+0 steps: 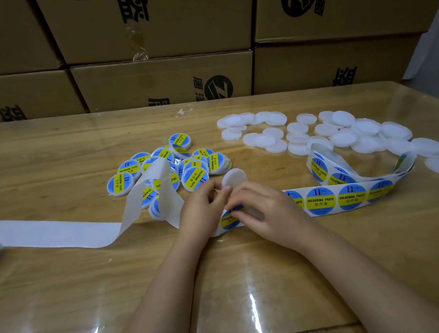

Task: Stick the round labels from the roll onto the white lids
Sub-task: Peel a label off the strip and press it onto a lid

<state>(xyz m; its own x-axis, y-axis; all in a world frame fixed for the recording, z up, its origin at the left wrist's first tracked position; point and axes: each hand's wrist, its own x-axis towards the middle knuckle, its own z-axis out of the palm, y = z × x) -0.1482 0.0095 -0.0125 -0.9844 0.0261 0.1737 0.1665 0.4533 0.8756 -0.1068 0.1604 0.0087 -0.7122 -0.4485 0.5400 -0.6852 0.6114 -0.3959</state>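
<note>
A strip of blue-and-yellow round labels lies across the table and loops back at the right. My left hand pinches a bare white lid, held tilted just above the strip. My right hand rests on the strip, its fingertips pinching the edge of the round label nearest the strip's end. Empty white backing paper trails off to the left. Behind my left hand is a heap of labelled lids. Several bare white lids are spread at the back right.
The wooden table has a glossy clear cover. Stacked cardboard boxes form a wall along its far edge. The backing paper arches up over part of the labelled heap.
</note>
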